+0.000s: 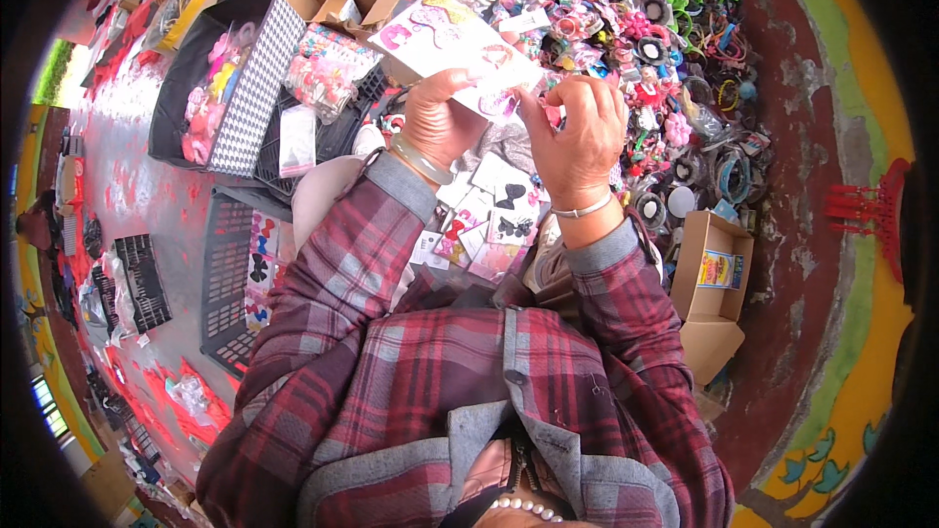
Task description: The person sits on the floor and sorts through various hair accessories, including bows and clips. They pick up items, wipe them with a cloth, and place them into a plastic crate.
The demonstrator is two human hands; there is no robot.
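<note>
White accessory card (460, 44) with pink shapes: your left hand (437, 117) clamps its lower edge; right hand (579, 132) pinches something small just beside it.

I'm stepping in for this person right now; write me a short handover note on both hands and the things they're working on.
Left hand: holds a white backing card with pink hair clips.
Right hand: pinches a small pink piece at the card's lower edge.
Below the hands: loose bow cards. Beyond: a heap of hair accessories; open cardboard box at right.
Done: several clips sit on the card.
Left: cannot tell how many more go on.
</note>
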